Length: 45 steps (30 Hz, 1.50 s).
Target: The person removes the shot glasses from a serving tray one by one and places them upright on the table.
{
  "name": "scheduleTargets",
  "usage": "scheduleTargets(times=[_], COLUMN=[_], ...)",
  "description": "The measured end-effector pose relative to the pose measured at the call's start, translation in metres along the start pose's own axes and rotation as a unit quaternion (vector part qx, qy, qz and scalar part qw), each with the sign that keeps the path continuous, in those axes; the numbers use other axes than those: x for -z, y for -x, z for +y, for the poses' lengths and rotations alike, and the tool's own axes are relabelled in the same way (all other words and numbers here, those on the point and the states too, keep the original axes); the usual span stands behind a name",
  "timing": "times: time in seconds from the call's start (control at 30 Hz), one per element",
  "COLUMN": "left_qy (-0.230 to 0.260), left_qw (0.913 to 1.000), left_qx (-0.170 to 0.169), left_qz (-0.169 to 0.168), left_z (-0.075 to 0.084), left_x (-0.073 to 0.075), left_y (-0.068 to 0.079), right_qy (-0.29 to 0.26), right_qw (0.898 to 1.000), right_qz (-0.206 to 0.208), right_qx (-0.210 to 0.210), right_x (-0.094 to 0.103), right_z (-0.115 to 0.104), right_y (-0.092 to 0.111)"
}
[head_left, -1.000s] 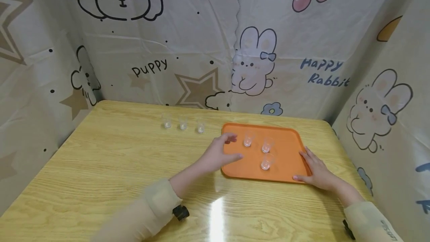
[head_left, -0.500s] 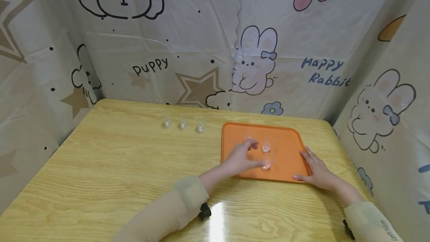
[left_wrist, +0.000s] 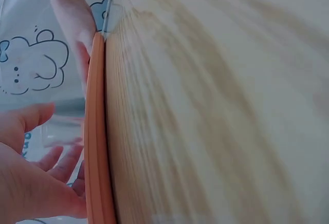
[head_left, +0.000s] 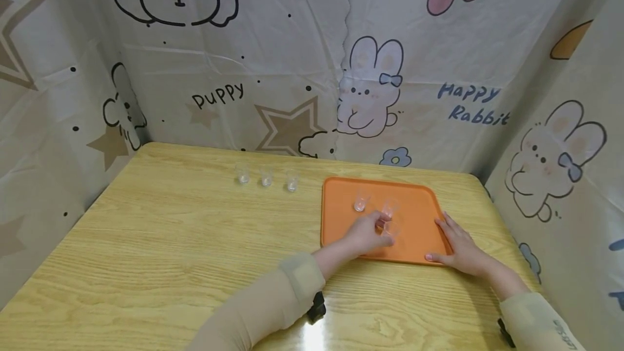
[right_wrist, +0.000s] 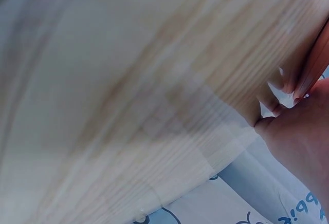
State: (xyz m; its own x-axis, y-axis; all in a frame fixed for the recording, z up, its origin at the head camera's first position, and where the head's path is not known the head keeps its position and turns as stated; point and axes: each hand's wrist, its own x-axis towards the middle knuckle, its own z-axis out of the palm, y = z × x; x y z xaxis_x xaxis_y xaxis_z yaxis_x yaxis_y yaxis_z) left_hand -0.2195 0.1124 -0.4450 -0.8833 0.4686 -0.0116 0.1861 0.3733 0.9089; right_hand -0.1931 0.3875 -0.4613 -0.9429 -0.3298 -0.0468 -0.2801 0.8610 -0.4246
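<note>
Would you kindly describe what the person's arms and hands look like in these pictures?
The left sleeve and right sleeve are pale beige; small dark lettering marks the right one. A black device shows at each cuff. The left hand and right hand wear no gloves.

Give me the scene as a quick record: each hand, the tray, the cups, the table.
left hand: thumb and fingers either side of the front cup; contact unclear
right hand: on the right edge of the tray
tray: orange, flat on the table
other tray cups: two, clear, behind the front cup
table cups: three, clear, in a row left of the tray
table: wood-grain top
</note>
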Motion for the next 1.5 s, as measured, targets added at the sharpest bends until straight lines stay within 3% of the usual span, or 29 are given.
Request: scheduleTargets(times=[0.3, 0.63, 0.97, 1.5], left_qy=[-0.001, 0.009, -0.056, -0.079], left_qw=[0.9999, 0.9998, 0.9984, 0.9962], left_qx=[-0.001, 0.016, -0.004, -0.034], left_qz=[0.017, -0.003, -0.009, -0.018], left_z=[0.002, 0.004, 0.015, 0.035], left_x=[-0.003, 0.007, 0.041, 0.115], left_y=[-0.002, 0.005, 0.021, 0.045], right_qy=[-0.001, -0.008, -0.002, -0.007], right_qw=[1.0, 1.0, 1.0, 1.0], right_qz=[0.001, 0.019, 0.009, 0.001], right_qx=[-0.003, 0.009, 0.005, 0.001], right_x=[0.001, -0.001, -0.001, 0.001], right_z=[-0.003, -0.004, -0.006, -0.005], right_y=[0.001, 0.002, 0.001, 0.001])
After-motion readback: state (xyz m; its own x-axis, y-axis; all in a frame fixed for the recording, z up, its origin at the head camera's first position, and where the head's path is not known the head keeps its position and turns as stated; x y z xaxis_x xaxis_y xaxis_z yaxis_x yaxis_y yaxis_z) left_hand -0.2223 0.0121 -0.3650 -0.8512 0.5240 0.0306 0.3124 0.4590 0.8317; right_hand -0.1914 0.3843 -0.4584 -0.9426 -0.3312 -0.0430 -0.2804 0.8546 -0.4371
